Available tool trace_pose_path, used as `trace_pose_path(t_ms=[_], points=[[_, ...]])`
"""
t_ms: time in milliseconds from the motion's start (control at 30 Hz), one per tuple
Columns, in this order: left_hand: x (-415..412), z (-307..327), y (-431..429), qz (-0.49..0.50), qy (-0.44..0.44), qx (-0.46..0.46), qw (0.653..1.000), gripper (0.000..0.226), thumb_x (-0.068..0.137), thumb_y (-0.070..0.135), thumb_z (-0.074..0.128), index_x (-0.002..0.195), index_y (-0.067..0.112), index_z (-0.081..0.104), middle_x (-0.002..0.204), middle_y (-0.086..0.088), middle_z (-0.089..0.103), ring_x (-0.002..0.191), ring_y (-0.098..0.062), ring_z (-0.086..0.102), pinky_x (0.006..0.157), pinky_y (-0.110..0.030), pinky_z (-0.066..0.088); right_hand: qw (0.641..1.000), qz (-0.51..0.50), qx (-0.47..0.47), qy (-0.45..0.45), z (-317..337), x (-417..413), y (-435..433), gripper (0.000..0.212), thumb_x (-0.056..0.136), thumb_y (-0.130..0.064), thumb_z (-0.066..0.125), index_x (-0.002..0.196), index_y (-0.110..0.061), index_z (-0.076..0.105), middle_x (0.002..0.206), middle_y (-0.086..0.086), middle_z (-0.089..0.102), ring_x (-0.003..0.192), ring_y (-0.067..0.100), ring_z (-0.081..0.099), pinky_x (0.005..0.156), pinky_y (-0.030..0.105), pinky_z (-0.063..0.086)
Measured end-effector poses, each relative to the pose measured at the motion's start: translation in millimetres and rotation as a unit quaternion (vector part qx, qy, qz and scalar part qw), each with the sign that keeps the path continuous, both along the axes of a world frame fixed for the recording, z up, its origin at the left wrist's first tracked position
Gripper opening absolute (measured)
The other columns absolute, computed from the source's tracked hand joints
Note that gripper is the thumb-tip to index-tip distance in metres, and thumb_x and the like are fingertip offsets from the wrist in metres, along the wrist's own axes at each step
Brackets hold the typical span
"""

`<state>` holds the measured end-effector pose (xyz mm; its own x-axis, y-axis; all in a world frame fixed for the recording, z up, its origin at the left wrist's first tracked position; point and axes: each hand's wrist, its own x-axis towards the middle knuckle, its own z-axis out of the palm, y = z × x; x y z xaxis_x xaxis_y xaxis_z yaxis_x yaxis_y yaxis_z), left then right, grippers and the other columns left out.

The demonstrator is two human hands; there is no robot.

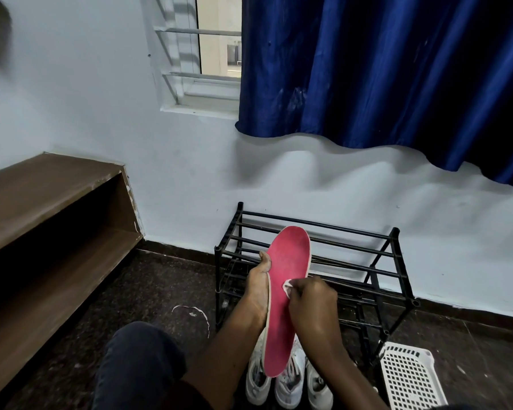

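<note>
My left hand [258, 288] holds the pink insole [282, 309] along its left edge, the grip closed round it with the thumb tip showing near the toe end. The insole stands nearly upright in the air, toe up, in front of the black shoe rack [376, 253] and above the white sneakers [290, 380] on the floor [148, 291]. My right hand [311, 303] has its grip pinched on a small white wad [288, 287], perhaps a cloth or a wipe, too bunched to tell, pressed against the insole's pink face near the middle. A white plastic basket [409, 377] sits just right of the sneakers.
</note>
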<state>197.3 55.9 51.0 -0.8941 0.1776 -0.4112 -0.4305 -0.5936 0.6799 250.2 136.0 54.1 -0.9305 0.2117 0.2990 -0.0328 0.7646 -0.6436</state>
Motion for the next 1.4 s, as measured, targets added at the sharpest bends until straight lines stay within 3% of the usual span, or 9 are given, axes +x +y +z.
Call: trace_pose_path(t_ms=[300,400,767,833,933,1067,1233,1333,1400], points=[[12.0,-3.7,9.6,-0.055,-0.016,0.041,0.998,0.056,0.101,0.045,0.021,0.092,0.007,0.061,0.069,-0.008,0.072,0.06,-0.018,0.07,0.048,-0.024,0.055,0.993,-0.063,0.041,0.091,15.7,-34.2,11.8,0.012,0.075,0.011,0.061,0.08,0.005,0.071,0.079,0.023,0.063,0.064,0.035,0.062,0.06,0.028,0.044],[13.2,-7.7,8.5,-0.064,-0.014,0.038,0.997,0.056,0.101,0.044,0.02,0.09,0.007,0.061,0.068,-0.007,0.073,0.06,-0.017,0.07,0.048,-0.024,0.054,0.994,-0.07,0.024,0.081,22.5,-45.1,15.5,0.015,0.081,0.007,0.057,0.087,0.005,0.071,0.086,0.024,0.062,0.074,0.036,0.062,0.066,0.03,0.043],[0.5,-12.8,4.4,-0.008,-0.019,0.06,0.998,0.055,0.103,0.031,0.023,0.074,0.001,0.059,0.05,-0.008,0.065,0.042,-0.014,0.064,0.039,-0.019,0.049,0.991,0.135,0.013,-0.019,7.3,2.8,10.2,0.015,0.076,0.001,0.069,0.086,-0.008,0.075,0.089,0.005,0.069,0.081,0.013,0.063,0.07,-0.003,0.03],[3.5,-16.3,3.6,-0.036,0.009,0.078,0.996,0.058,0.1,0.035,0.036,0.067,0.001,0.07,0.057,-0.011,0.067,0.05,-0.017,0.067,0.046,-0.022,0.053,0.99,0.137,0.023,0.0,11.1,-4.9,14.7,0.017,0.074,0.004,0.069,0.085,-0.006,0.075,0.086,0.007,0.069,0.077,0.017,0.063,0.07,-0.004,0.031],[10.2,-12.7,3.4,-0.082,0.06,0.099,0.99,0.033,0.064,0.033,0.084,0.069,0.003,0.074,0.069,-0.012,0.069,0.066,-0.02,0.07,0.058,-0.025,0.056,0.987,0.128,0.078,0.059,8.8,-25.6,20.2,0.021,0.067,0.011,0.068,0.081,-0.003,0.074,0.08,0.011,0.066,0.07,0.026,0.064,0.066,0.011,0.036],[10.1,-16.7,5.6,-0.098,0.017,0.105,0.989,0.056,0.087,0.043,0.036,0.073,0.007,0.077,0.076,-0.008,0.072,0.072,-0.017,0.071,0.064,-0.024,0.057,0.992,0.073,0.073,0.078,12.2,-46.2,25.2,0.023,0.07,0.012,0.064,0.085,-0.003,0.073,0.086,0.011,0.066,0.078,0.03,0.063,0.072,0.025,0.043],[7.6,-14.7,-7.3,-0.067,0.03,0.079,0.994,0.044,0.073,0.045,0.065,0.068,0.002,0.073,0.061,-0.012,0.065,0.052,-0.02,0.066,0.049,-0.023,0.053,0.981,0.182,0.026,0.06,6.7,-17.7,15.7,0.024,0.068,0.012,0.067,0.08,-0.008,0.074,0.084,0.003,0.068,0.076,0.006,0.06,0.075,-0.003,0.032],[-1.9,-23.8,-9.5,-0.065,-0.011,0.076,0.995,0.07,0.094,0.044,0.029,0.061,-0.003,0.07,0.052,-0.014,0.061,0.036,-0.019,0.058,0.031,-0.016,0.041,0.973,0.227,-0.021,0.031,1.0,2.5,16.6,0.024,0.069,0.011,0.068,0.079,-0.009,0.074,0.084,-0.003,0.065,0.083,-0.006,0.056,0.076,-0.002,0.034],[-5.1,-27.2,-12.6,-0.091,-0.026,0.1,0.99,0.078,0.099,0.043,0.02,0.063,-0.005,0.071,0.055,-0.016,0.064,0.041,-0.02,0.062,0.033,-0.018,0.044,0.972,0.234,-0.025,0.022,-0.3,5.8,16.1,0.022,0.07,0.011,0.069,0.08,-0.008,0.075,0.084,-0.003,0.064,0.084,-0.012,0.052,0.075,-0.003,0.033]])
